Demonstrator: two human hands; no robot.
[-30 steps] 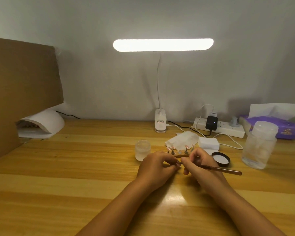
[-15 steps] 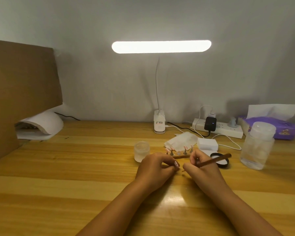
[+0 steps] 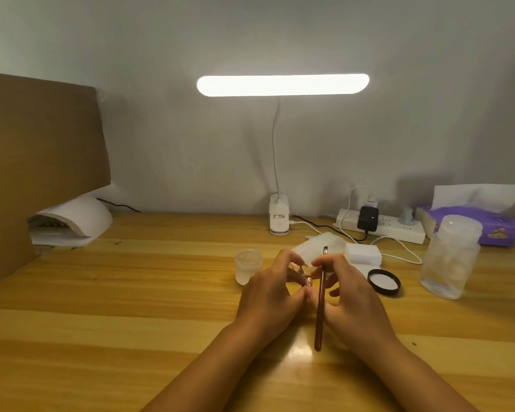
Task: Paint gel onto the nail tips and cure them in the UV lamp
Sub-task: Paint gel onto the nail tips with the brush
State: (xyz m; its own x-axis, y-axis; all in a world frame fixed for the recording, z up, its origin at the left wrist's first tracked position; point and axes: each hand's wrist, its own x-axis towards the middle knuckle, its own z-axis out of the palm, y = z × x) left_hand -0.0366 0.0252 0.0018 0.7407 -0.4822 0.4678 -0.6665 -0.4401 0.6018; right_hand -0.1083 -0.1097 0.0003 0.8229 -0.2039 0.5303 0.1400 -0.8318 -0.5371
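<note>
Brush (image 3: 321, 295) has swung from sideways to pointing away, bristles toward the wall.
Right hand (image 3: 351, 295) grip holds it by the middle; left hand (image 3: 268, 292) grip pinches a nail tip (image 3: 309, 281) just beside it, above the table (image 3: 131, 307); UV lamp (image 3: 75, 218) sits far left.

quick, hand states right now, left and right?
Left hand: pinching the nail tip holder, which is mostly hidden.
Right hand: gripping the brush, bristles pointing away.
</note>
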